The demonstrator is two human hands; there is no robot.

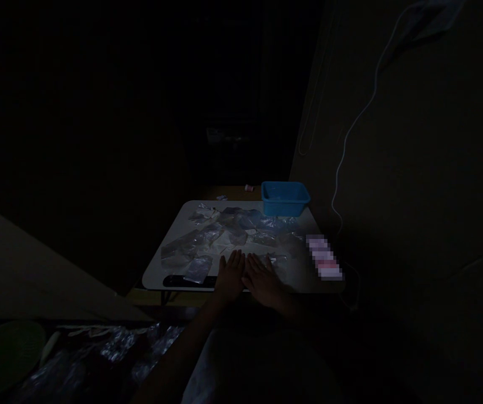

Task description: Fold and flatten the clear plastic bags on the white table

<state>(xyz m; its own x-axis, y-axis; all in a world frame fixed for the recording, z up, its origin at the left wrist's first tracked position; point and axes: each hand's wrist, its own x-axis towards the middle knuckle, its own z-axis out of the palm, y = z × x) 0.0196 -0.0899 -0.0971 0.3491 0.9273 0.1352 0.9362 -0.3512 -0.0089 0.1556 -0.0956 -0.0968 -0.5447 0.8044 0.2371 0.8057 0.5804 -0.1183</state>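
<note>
My left hand (230, 276) lies flat near the front edge of a small white table (304, 275), its fingers stretched out and pointing away from me. Beside it, with the thumbs close together, my right hand (262, 280) also rests palm down, fingers extended. Neither hand holds anything. Clear plastic bags (182, 247) are spread over the tabletop ahead of both hands. One small bag (198, 269) lies just left of my left hand, partly over a dark slot in the table. Another piece of clear plastic (278, 261) is by my right fingertips. The dim light hides fine detail.
A blue plastic basin (286, 201) stands at the table's back right corner. At the right edge lies a blurred-out, bright rectangular thing (324, 258). A white cable (345, 146) hangs along the right wall. Lower left are a green basket (8, 356) and crumpled plastic (119, 343).
</note>
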